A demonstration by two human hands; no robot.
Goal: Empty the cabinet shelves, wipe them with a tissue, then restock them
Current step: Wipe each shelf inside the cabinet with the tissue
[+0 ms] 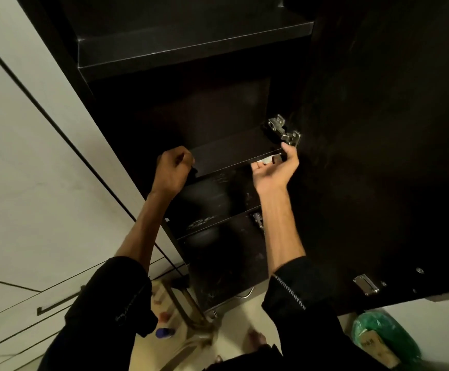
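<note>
Black cabinet [191, 49], silver hinge [283, 129], white tissue [267, 159], green bag [384, 333]

No writing can be read; the tan tag [375, 348] on the green bundle [386, 333] carries dark marks (too blurred).

Dark cabinet [378, 129], door open to the right; interior dim. Upper shelf [191, 46] bare. Middle shelf [231, 153] at hand height. Left hand [174, 167] curled in a fist at the shelf's left front edge; whether it holds anything cannot be told. Right hand [277, 170] palm up under the shelf's right front edge, thumb raised just below the metal hinge [283, 129]; a white tissue [267, 159] shows between fingers and shelf edge. Both sleeves black. Lower shelf [212, 220] scuffed pale. Below: stool frame [191, 317], green bundle [384, 336] on white surface, right.
</note>
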